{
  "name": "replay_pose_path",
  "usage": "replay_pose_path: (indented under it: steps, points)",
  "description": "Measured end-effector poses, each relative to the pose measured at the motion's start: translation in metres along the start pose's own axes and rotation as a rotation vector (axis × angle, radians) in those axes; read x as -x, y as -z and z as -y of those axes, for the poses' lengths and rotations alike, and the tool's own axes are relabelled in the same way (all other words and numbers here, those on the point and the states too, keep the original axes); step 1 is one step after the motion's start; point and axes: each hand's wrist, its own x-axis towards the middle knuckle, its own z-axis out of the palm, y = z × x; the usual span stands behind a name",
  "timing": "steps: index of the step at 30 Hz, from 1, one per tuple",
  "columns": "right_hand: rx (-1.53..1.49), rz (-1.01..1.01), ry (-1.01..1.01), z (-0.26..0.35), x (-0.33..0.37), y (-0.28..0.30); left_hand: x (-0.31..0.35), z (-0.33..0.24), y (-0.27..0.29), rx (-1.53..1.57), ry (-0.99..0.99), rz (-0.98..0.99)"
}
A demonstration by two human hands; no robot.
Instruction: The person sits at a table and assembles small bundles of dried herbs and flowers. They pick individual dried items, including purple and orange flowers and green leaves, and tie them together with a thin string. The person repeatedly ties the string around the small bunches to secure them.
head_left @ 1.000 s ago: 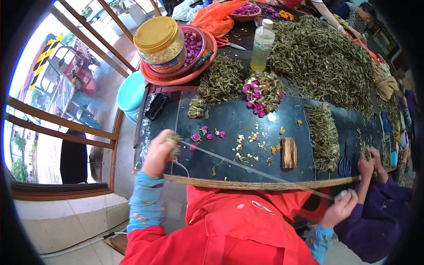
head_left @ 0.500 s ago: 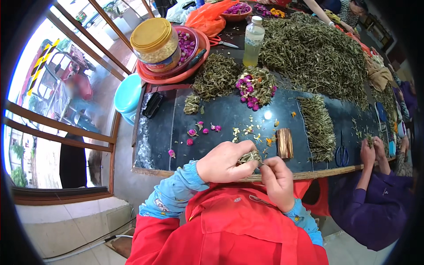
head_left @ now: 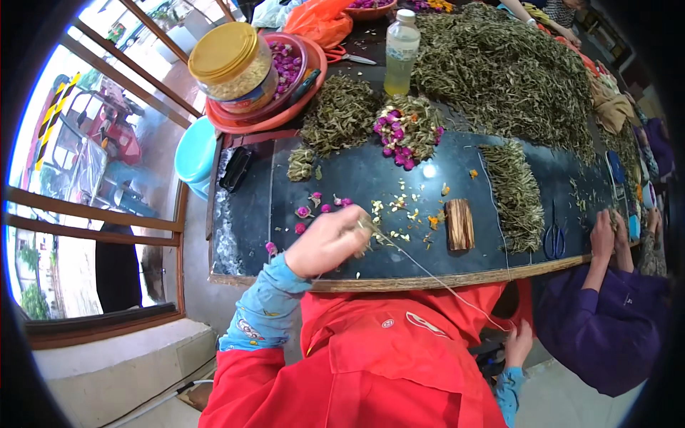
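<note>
Gripping a small dried-herb bundle (head_left: pixel 366 227), mostly hidden by its fingers, the left hand (head_left: pixel 328 244) is above the near edge of the bench (head_left: pixel 457 192). The right hand (head_left: pixel 519 344) is closed, apparently pinching the far part of a pale cord (head_left: pixel 442 284), low beside the red apron (head_left: pixel 399 339). Half a second ago both hands met at the bundle; now the right hand is well apart at lower right, and the cord stretches between them. It seems to be pulled snug on the bundle, though how it loops there I cannot tell.

Just beyond the left hand lie loose magenta flower heads (head_left: pixel 304 212), scattered pale petals (head_left: pixel 403 203) and an upright-grained wooden block (head_left: pixel 460 225). Farther out, a clear bottle (head_left: pixel 402 53) holds yellow-green liquid, next to a flower-studded herb bunch (head_left: pixel 407 135). At the bench's left corner, an orange-red basin (head_left: pixel 239 128) carries a pinkish bowl of magenta flowers (head_left: pixel 287 63); a yellow-lidded jar (head_left: pixel 232 68) of pale bits stands in that bowl. Another bowl (head_left: pixel 371 13), at the top, also contains magenta flowers.
</note>
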Motion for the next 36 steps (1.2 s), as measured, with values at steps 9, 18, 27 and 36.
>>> replay_pose_path:
  steps: [9,18,27,36]
  points:
    - [-1.269,0.456,0.304,0.316,-0.062,0.120,-0.025,-0.038,-0.059,-0.331,-0.249,0.148]
    - [-1.465,0.315,-0.294,0.216,-0.071,0.068,-0.023,-0.024,-0.004,-0.093,-0.027,-0.097]
    - [-0.983,0.230,-0.822,0.009,-0.012,-0.016,-0.025,-0.017,0.021,-0.006,0.082,-0.156]
    - [-0.554,-0.064,0.196,0.168,-0.056,0.076,-0.038,-0.014,-0.042,-0.130,-0.267,0.306]
